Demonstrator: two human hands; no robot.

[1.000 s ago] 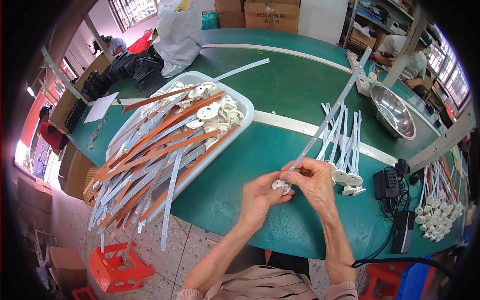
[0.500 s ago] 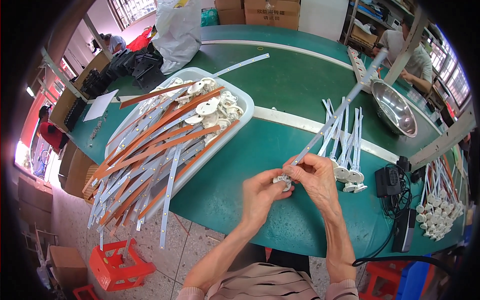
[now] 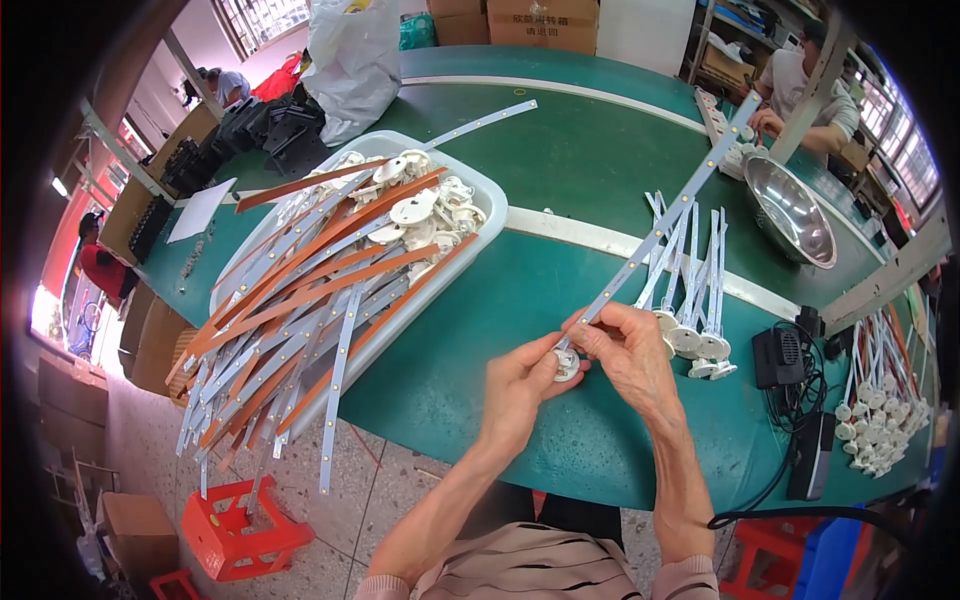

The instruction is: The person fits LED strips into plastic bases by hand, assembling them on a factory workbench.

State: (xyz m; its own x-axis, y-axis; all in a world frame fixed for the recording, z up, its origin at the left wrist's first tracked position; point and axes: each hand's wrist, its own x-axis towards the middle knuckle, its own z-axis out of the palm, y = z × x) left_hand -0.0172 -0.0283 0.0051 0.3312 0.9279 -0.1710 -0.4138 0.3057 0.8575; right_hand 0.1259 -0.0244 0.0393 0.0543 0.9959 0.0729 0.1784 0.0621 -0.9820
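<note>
Over the near part of the green tabletop, the person's two hands are meeting in front of the body. The left hand is pinching a small white disc between thumb and fingers. The right hand is closing its grip around the lower end of a thin pale strip dotted with small yellow squares. The strip is slanting up and away to the right, its far end hanging free; its lower end is meeting the disc, though the fingers are hiding whether the two are joined.

The strip is looking very light and springy, so its long free end is probably inviting sway and bending; pinching it flat, close to the disc, seems the safest hold. The disc is appearing stiff, smooth and perhaps slippery, calling for a hold by its rim. Their meeting point is likely the fragile spot.

To the left, a white tub is holding similar strips and discs; to the right, strips with discs are lying together.
</note>
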